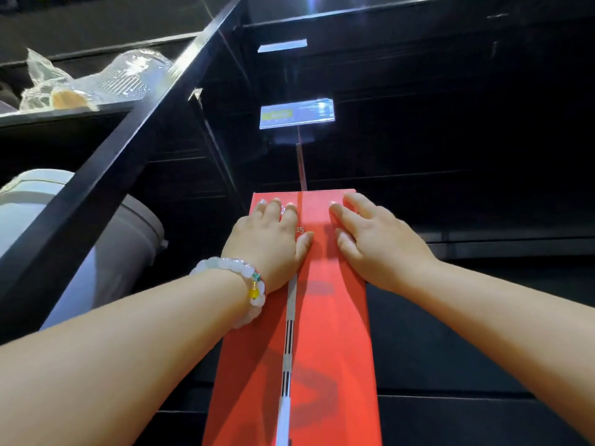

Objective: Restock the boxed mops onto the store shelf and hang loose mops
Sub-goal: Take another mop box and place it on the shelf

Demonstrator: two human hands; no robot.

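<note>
**A:** Red mop box (325, 317) — any writing on it you can read?

**B:** Only a small "15" printed near the far end, just beside the left thumb. A white strip with black bar markings (288, 342) runs lengthwise down the top face. No brand name is legible. On the shelving beyond, a price tag holder (296, 116) shows a yellow-green patch, its text too blurred to read, and a second tag (282, 46) sits higher up.

**A:** Where does the box lie?

**B:** Lengthwise away from the person, its far end reaching into the dark bay of the black shelving (450, 123). Whether it rests on a shelf board I cannot tell.

**A:** Room around it?

**B:** To the right, dark open space along the box's long edge. To the left, a slanted black upright (106, 175) stands near, with a grey bin (106, 259) behind it and clear plastic packets (83, 85) on the shelf above.

**A:** And the hands?

**B:** Both lie flat on the top face near the far end, fingers spread and straight, pressing rather than gripping. The left hand (267, 239), a pale beaded bracelet (238, 284) on its wrist, covers the left half; the right hand (370, 236) sits on the right half, overhanging the right edge. A strip of red shows between them.
</note>
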